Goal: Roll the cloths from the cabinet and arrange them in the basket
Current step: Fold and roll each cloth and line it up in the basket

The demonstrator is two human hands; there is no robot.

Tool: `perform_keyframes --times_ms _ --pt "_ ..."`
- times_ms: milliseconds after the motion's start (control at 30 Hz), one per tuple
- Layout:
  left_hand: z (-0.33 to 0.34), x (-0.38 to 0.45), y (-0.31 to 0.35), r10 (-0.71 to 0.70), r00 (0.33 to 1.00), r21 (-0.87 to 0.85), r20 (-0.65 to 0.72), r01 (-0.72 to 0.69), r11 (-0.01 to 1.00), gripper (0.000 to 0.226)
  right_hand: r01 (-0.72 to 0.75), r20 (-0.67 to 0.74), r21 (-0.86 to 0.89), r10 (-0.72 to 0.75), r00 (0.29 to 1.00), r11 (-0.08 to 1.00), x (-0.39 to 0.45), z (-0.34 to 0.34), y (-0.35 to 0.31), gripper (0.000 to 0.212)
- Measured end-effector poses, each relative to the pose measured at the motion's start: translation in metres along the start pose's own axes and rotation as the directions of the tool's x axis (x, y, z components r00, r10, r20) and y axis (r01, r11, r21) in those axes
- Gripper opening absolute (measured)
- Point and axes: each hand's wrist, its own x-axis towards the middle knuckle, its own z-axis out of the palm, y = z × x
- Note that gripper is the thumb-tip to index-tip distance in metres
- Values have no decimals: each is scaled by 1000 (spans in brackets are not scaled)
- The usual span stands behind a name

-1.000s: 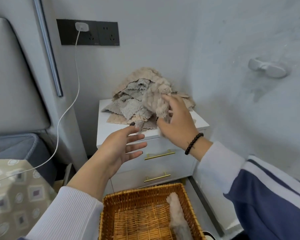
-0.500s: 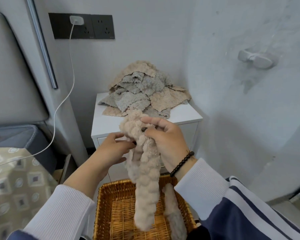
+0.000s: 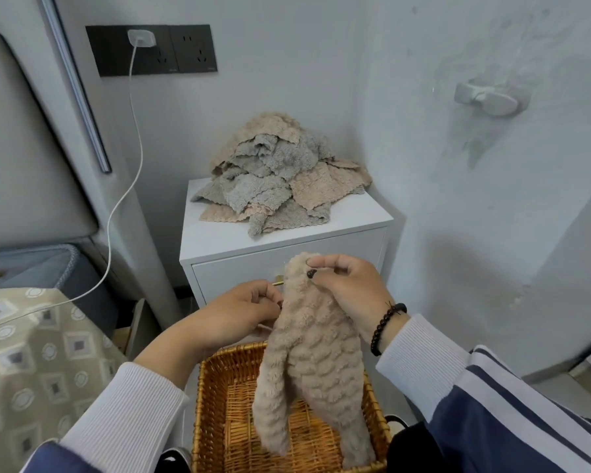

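The beige cloth (image 3: 313,363) is pinched at its top edge by the right hand (image 3: 347,288) and left hand (image 3: 243,310), hanging over the basket (image 3: 215,397) at 6 o'clock. An uneven pinch risks a crooked, loose roll.

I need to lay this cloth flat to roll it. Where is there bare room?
The cabinet top is bare along its front edge and right front corner, before the cloth pile. The basket floor is bare on its left side; the hanging cloth covers its right.

Home bedroom: bed (image 3: 31,353) (padded headboard (image 3: 17,148))
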Motion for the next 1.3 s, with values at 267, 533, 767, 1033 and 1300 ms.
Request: perform_keyframes --times_ms 267,533,767,1033,1300 --pt "-9 3 0 127 962 -14 -240 -135 991 17 92 107 -250 -67 992 964 3 0 5 95" --pt "-13 8 -2 244 876 76 -416 -234 969 15 186 175 -255 -144 974 949 14 -5 0 19" --pt "-10 4 4 308 898 4 -313 -323 946 33 103 230 -11 -97 968 995 19 -14 -8 10" --pt "-8 3 -1 193 974 334 -121 -143 932 12 38 10 213 -41 999 976 22 -52 -22 4" --pt "-16 4 7 136 922 -326 -363 -262 908 13 -242 38 362 245 969 900 23 -84 -21 28"
